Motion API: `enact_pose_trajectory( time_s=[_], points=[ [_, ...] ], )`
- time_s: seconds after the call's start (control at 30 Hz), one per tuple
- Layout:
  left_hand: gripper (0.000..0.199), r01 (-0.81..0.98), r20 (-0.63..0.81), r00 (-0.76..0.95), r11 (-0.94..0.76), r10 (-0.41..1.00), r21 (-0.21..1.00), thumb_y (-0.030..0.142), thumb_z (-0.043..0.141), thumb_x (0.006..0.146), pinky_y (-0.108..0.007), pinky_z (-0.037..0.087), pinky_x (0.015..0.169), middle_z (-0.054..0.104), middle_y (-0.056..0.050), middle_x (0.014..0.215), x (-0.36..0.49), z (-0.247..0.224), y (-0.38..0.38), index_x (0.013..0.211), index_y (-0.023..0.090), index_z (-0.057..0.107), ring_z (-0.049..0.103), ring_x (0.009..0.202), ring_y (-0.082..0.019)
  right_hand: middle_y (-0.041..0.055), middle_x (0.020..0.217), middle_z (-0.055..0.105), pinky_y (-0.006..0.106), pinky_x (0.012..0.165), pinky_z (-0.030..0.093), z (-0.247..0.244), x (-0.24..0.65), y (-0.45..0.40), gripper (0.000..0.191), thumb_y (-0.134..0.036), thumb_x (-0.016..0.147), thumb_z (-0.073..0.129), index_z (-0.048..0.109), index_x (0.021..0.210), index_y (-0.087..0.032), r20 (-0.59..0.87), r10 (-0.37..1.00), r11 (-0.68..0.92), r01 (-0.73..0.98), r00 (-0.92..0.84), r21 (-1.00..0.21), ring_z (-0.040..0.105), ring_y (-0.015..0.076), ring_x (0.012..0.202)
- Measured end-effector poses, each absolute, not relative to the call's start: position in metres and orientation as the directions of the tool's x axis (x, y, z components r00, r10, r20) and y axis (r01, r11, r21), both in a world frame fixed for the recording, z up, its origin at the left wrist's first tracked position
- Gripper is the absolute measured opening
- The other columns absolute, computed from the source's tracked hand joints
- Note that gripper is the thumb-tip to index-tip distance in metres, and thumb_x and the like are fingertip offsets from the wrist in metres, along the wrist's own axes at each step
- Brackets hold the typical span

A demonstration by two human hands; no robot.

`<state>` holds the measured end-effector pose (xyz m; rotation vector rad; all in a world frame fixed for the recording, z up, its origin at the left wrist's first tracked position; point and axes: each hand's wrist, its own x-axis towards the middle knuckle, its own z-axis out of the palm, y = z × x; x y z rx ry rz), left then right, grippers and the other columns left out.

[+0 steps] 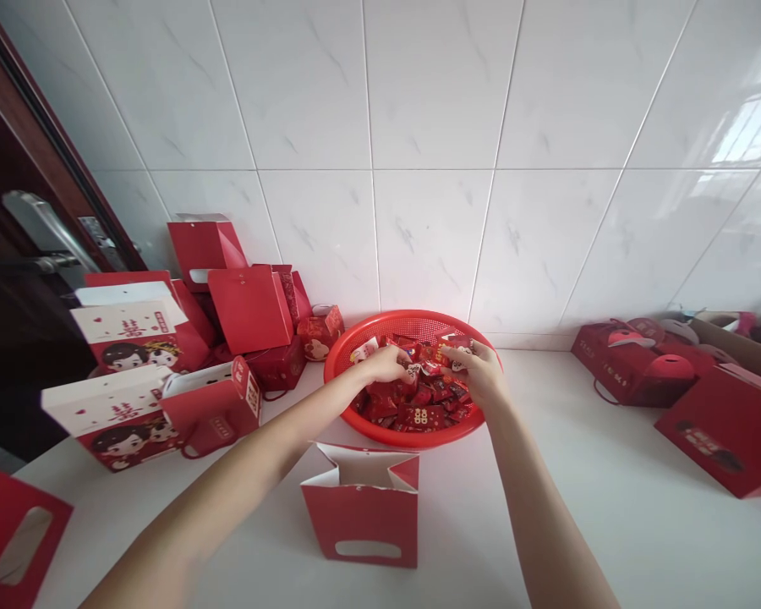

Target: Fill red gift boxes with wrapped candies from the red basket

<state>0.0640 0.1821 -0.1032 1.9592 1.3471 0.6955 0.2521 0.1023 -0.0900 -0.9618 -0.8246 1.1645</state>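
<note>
Grip of the left hand [386, 365] is closed on a small white-and-red packet [413, 370] at the heap of wrapped packets [421, 416], while the right hand [484, 374] pinches a pale-printed packet [460, 355] above the same heap, towards its right side. Both hands reach over the red basket [412, 439], a round, perforated one that stands on the white desk [545, 507] near the middle of its back edge, just in front of the tiled wall [431, 237]. The heap fills the bottom of the basket, most of it red with gold or white print.

Nearer the viewer, in front of the basket and between the forearms, a red paper box [368, 524] stands upright with its top open, its white inside showing and an oval cut-out low on its front.

Towards the back left corner of the desk is a cluster of red and white gift boxes [250, 309], some printed with cartoon figures. A small patterned box [318, 337] sits just left of the basket. Another red box [6, 533] lies partly in view at the left. Towards the right edge are dark red boxes [647, 372] and a larger red box [729, 427].
</note>
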Motion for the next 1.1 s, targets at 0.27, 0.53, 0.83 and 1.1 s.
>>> enact_pose_trajectory(
  time_s=[0.27, 0.53, 0.83, 1.1],
  points=[
    [0.034, 0.522, 0.071, 0.349, -0.256, 0.935, 0.813, 0.024, 0.083, 0.056, -0.031, 0.051, 0.081, 0.077, -0.003, 0.095, 0.072, -0.090, 0.173, 0.089, 0.021, 0.072, 0.069, 0.096, -0.026, -0.0029, 0.065, 0.063, 0.030, 0.065, 0.062, -0.090, 0.252, 0.102, 0.030, -0.027, 0.049, 0.088, 0.064, 0.064, -0.018, 0.047, 0.978, 0.118, -0.354, 0.205, -0.928, 0.063, 0.0139, 0.066],
    [0.017, 0.427, 0.132, 0.323, -0.269, 0.937, 0.863, 0.034, 0.069, 0.070, -0.029, 0.046, 0.068, 0.068, 0.000, 0.076, 0.075, -0.080, 0.165, 0.075, 0.020, 0.063, 0.063, 0.076, -0.020, -0.0029, 0.067, 0.064, 0.032, 0.068, 0.063, -0.091, 0.251, 0.102, 0.028, -0.024, 0.051, 0.086, 0.065, 0.067, -0.019, 0.040, 0.973, 0.123, -0.368, 0.226, -0.922, 0.064, 0.0149, 0.067],
    [0.012, 0.254, 0.123, 0.300, -0.204, 0.946, 0.946, 0.028, 0.069, 0.065, -0.029, 0.047, 0.074, 0.071, 0.000, 0.080, 0.075, -0.075, 0.161, 0.073, 0.020, 0.066, 0.064, 0.080, -0.019, -0.0028, 0.070, 0.066, 0.030, 0.065, 0.063, -0.092, 0.253, 0.104, 0.027, -0.023, 0.051, 0.084, 0.065, 0.069, -0.020, 0.026, 0.957, 0.143, -0.392, 0.289, -0.909, 0.066, 0.0163, 0.070],
    [0.015, 0.256, 0.176, 0.300, -0.257, 0.938, 0.932, 0.025, 0.068, 0.063, -0.028, 0.046, 0.077, 0.070, 0.000, 0.084, 0.076, -0.075, 0.161, 0.076, 0.019, 0.064, 0.063, 0.084, -0.018, -0.0027, 0.066, 0.065, 0.030, 0.061, 0.062, -0.092, 0.252, 0.105, 0.027, -0.021, 0.046, 0.084, 0.064, 0.064, -0.020, 0.021, 0.945, 0.164, -0.416, 0.327, -0.894, 0.064, 0.0160, 0.065]
  ],
)
